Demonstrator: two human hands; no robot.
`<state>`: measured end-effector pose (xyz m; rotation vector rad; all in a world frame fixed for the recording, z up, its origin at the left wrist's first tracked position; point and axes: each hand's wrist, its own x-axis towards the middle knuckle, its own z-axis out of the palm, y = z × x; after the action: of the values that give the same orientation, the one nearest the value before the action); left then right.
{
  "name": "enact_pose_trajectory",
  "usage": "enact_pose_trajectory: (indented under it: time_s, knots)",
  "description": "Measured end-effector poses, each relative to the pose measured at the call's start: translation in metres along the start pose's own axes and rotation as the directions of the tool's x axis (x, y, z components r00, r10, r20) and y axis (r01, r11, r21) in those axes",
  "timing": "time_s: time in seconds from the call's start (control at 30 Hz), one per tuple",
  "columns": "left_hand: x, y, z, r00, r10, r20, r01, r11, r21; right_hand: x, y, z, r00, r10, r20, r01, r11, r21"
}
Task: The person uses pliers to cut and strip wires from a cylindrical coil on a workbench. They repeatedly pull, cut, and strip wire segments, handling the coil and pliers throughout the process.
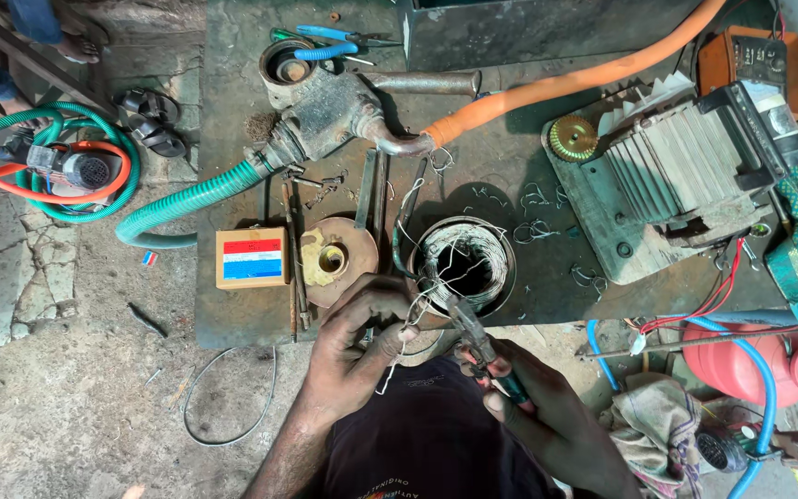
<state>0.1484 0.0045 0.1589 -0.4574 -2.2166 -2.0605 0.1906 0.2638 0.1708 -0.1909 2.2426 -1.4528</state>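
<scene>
A small square box (pixel 251 259) with red, white and blue stripes sits on the bench (pixel 233 139) at nine o'clock from the round stator (pixel 464 263). The left hand (pixel 355 356) pinches pale wire ends (pixel 408 319) at its six o'clock rim; the right hand (pixel 547 420) is curled tight around pliers (pixel 475 337). Frayed wires bristle from the dark-bored stator.

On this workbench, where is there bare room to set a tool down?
Bare patches: the bench's left edge above the striped box, and the strip between the orange hose and the wound stator, though wire clippings litter it. Crowded: around the pump body, the finned motor, and both hands.
</scene>
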Motion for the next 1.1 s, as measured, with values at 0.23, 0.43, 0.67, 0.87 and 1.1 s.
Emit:
enact_pose_trajectory:
  time_s: [0.23, 0.43, 0.67, 0.87, 1.1]
  knots:
    - [-0.012, -0.016, -0.001, 0.999, 0.032, 0.027, -0.032, 0.999, -0.007, 0.002, -0.012, 0.003, 0.99, -0.087, 0.114, 0.082, 0.995, 0.053]
    - [-0.014, -0.022, -0.009, 0.993, 0.088, 0.074, -0.09, 0.996, 0.024, 0.005, -0.015, 0.007, 0.987, -0.071, 0.143, 0.065, 0.997, 0.046]
    - [-0.018, -0.029, -0.013, 0.991, 0.01, 0.131, -0.017, 0.998, 0.057, 0.001, 0.01, 0.028, 0.998, -0.058, -0.006, 0.058, 0.98, 0.189]
    - [-0.019, -0.034, -0.025, 0.912, 0.029, 0.409, -0.048, 0.998, 0.035, 0.009, 0.046, 0.015, 0.98, -0.05, -0.195, 0.144, 0.85, 0.507]
    - [-0.009, -0.021, -0.043, 0.931, 0.056, 0.361, -0.02, 0.995, -0.101, 0.006, 0.032, 0.017, 0.992, -0.079, -0.098, 0.116, 0.874, 0.472]
